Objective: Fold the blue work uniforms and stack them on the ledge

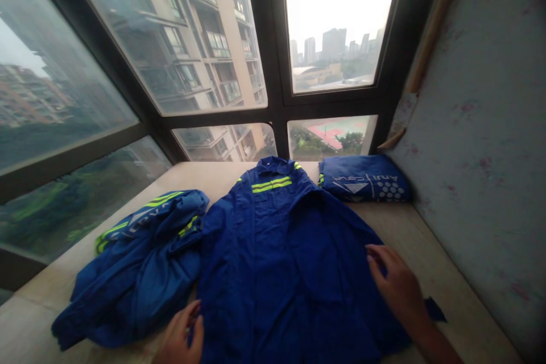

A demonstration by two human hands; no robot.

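Observation:
A blue work jacket (273,239) with a collar and a yellow-and-silver reflective chest stripe lies spread on a pale ledge, collar toward the window. At its lower left edge is my left hand (181,333), fingers curved and thumb apart, with nothing visible in it. My right hand (396,281) is over the jacket's right-side sleeve, its fingertips at the cloth's edge. Thumb and fingers there stand apart, with blue cloth showing between them; a firm hold is not visible. The jacket's lower end runs out of view.
On the left lies a crumpled blue garment (145,267) with yellow stripes. A folded blue garment (362,178) with white print sits at the back right. Dark-framed windows (279,108) border the ledge (439,261), and a papered wall (482,142) rises on the right.

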